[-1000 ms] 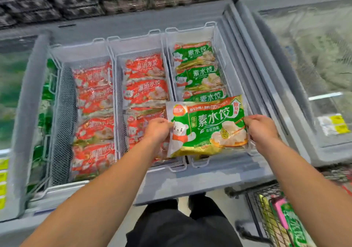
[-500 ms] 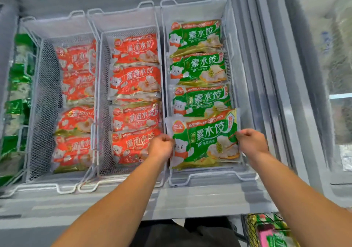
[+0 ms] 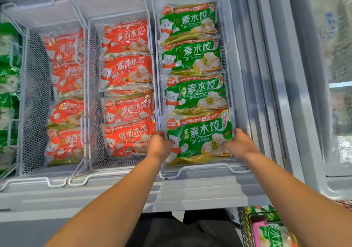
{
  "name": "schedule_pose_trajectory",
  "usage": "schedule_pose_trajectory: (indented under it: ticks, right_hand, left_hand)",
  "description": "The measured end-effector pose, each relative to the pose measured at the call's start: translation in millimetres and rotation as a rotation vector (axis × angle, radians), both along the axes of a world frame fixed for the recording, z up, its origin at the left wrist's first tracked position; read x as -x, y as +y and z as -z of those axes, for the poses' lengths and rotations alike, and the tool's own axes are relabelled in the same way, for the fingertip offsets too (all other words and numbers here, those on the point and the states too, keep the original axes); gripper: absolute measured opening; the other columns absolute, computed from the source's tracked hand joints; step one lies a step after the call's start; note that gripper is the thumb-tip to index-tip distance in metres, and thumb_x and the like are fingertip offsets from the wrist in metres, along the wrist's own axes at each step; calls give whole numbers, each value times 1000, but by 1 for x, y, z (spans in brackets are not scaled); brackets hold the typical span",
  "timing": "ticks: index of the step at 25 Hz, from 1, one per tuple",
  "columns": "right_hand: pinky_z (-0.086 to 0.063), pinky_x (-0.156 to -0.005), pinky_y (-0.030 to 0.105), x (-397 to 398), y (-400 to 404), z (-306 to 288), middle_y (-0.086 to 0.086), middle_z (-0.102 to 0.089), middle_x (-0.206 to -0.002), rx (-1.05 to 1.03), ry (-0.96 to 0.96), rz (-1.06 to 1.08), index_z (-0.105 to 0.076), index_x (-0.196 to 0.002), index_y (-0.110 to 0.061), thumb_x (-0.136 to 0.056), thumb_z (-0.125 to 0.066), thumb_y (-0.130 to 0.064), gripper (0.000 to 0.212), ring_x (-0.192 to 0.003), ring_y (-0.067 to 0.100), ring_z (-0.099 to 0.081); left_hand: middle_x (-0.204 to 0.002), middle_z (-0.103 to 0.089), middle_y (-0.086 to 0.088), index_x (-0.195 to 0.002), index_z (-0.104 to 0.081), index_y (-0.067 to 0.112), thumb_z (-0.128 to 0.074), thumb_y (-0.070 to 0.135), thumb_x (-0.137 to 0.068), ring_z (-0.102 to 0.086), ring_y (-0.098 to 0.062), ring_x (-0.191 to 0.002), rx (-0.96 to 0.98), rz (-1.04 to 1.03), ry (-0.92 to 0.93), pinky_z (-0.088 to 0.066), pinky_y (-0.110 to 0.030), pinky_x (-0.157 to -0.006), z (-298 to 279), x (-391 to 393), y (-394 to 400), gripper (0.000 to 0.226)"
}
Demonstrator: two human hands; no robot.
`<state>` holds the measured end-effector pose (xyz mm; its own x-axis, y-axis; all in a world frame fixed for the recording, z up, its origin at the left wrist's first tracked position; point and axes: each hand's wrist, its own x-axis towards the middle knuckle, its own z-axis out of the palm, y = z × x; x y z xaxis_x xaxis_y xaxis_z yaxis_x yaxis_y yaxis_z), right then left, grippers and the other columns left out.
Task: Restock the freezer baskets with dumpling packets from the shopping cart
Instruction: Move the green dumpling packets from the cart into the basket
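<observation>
The green dumpling packet (image 3: 200,136) lies flat at the near end of the right-hand freezer basket (image 3: 205,167), the one closest to the person. Both hands are on it. The left hand (image 3: 159,145) grips its left edge, fingers curled over the plastic by the cartoon bear; the right hand (image 3: 241,144) holds the right edge, fingers tucked down between the packet and the basket's wire wall. Its top edge overlaps the next green packet (image 3: 196,94) a little, and two more green ones run up the basket beyond that, so the row stands four deep.

Just to the left, the middle basket (image 3: 106,172) holds a column of red dumpling packets (image 3: 127,71), also about four deep, slightly tumbled over one another. The left basket (image 3: 24,101) has more red packets (image 3: 64,113) sitting lower down behind its mesh side. All three baskets hang side by side in the open chest freezer (image 3: 190,193), whose grey front ledge runs under the person's forearms.

At the bottom right, the corner of a wire shopping cart (image 3: 245,227) shows, with another green-and-pink packet (image 3: 270,233) inside it.
</observation>
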<state>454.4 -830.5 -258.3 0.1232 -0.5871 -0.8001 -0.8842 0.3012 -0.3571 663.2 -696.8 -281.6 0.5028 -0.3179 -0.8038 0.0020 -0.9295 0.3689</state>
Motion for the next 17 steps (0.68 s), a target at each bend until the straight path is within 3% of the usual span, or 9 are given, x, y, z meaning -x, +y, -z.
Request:
schedule_pose_trajectory:
  ticks: [6, 8, 12, 17]
  right_hand:
    - [-38, -79, 29, -4, 12, -28, 3, -56, -114, 16, 28, -18, -49, -132, -15, -89, -62, -19, 45, -96, 21, -50]
    - [-39, -82, 28, -3, 24, -40, 7, -57, -128, 91, 5, 10, -50, -135, -13, -89, -61, -22, 48, -107, 24, -54]
    - [-44, -96, 32, 3, 62, -67, 6, -61, -129, 341, -71, 164, -61, -125, -14, -87, -63, -20, 39, -117, 26, -57]
    - [-43, -86, 28, 39, 135, -99, 6, -66, -114, 514, -109, 377, -66, -112, -10, -86, -62, -15, 27, -102, 24, -62]
  left_hand:
    - [-130, -59, -6, -140, -46, 10, -63, 20, -91, -57, -25, -108, 50, 28, -28, -48, -33, -87, -25, -2, 4, 53]
    - [-128, -60, -5, -136, -51, 10, -64, 21, -91, -57, -23, -108, 104, 79, -46, -48, -33, -87, -41, -3, 11, 48]
    - [-119, -65, 2, -123, -62, 17, -68, 26, -82, -63, -20, -105, 255, 168, 39, -50, -34, -91, -67, 0, 27, 42]
    - [-116, -69, 2, -121, -67, 18, -67, 25, -86, -64, -17, -107, 389, 433, 114, -50, -39, -99, -101, 29, 50, 36]
